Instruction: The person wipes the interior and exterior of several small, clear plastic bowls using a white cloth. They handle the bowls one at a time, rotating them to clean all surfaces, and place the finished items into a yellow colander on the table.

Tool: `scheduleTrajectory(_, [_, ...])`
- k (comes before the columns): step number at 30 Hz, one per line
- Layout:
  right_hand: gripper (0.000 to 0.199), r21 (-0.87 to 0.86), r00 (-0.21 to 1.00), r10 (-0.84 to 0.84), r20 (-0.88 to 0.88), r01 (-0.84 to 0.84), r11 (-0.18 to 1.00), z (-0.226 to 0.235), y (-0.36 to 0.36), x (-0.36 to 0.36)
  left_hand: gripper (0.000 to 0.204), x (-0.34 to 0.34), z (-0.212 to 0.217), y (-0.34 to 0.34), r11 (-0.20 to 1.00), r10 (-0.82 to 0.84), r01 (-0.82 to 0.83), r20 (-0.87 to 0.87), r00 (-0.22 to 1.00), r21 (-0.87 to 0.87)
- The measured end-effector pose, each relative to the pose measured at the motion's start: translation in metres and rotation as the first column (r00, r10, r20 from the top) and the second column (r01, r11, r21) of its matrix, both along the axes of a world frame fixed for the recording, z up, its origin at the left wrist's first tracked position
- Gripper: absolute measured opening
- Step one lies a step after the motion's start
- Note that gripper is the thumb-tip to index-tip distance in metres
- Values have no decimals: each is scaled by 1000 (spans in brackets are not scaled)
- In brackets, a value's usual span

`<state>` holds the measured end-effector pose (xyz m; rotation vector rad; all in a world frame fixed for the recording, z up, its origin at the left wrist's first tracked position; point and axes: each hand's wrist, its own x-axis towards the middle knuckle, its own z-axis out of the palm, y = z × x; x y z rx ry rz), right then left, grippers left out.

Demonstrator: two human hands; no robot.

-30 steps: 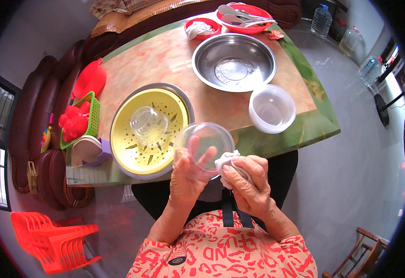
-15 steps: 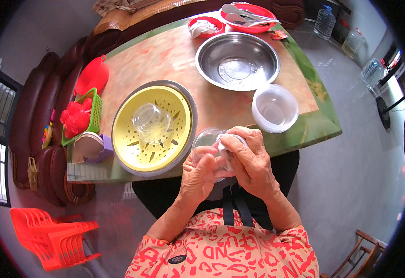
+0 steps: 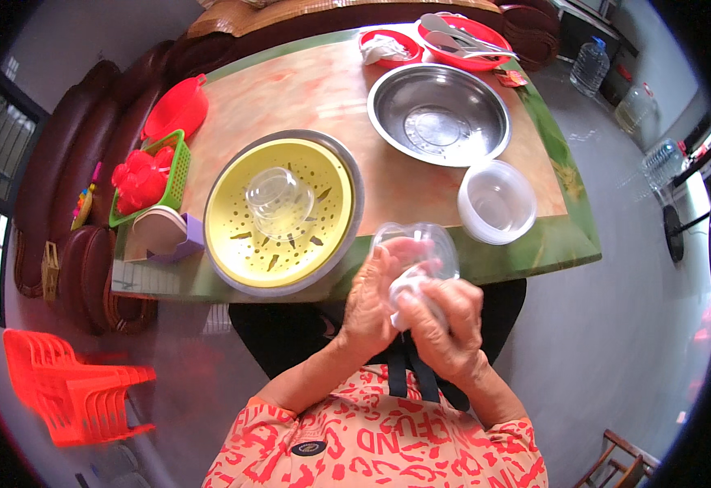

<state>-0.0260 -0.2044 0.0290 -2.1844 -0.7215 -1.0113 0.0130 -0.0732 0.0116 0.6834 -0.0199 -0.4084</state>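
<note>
— So where is the clear round plastic container (image 3: 417, 248) sitting?

— Off the surface (image 3: 323, 98) altogether, held just past its near green edge, in front of the person's chest. The left hand (image 3: 369, 305) cups it from the left side with the fingers laid flat against its wall. The right hand (image 3: 441, 321) is closed around a crumpled white cloth (image 3: 408, 286) and presses it against the container's near side.

— Which way does it point?

— It is tilted on its side. The round axis runs roughly away from the person, toward the surface and slightly upward. Whether the mouth or the base faces the person I cannot tell; the cloth and fingers cover that part.

— What lies closest to it?

— A round yellow slotted plastic colander (image 3: 278, 215) sits inside a grey metal rim just to the left, with another small clear plastic tub (image 3: 278, 199) upside down in it. To the right, near the edge, stands a clear round plastic bowl (image 3: 497, 201), mouth up. Behind those is a wide shiny steel basin (image 3: 440, 114), also mouth up.

— And further off?

— Two red plastic dishes (image 3: 461, 37) at the far end, one holding metal utensils, and a green plastic basket (image 3: 175, 175) with red items at the left edge.
</note>
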Motion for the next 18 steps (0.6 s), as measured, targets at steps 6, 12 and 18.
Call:
scheduleTrajectory(6, [41, -61, 995, -102, -17, 100, 993, 7, 16, 20, 52, -1, 12, 0, 996, 41, -42, -17, 999, -85])
scheduleTrajectory(12, [39, -2, 999, 19, -35, -19, 1000, -15, 22, 10, 49, 1, 13, 7, 989, 115, -118, -37, 993, -95])
scheduleTrajectory(18, [45, -13, 994, 81, -79, -83, 997, -32, 15, 2, 44, 7, 4, 22, 958, 43, -70, -102, 994, -279])
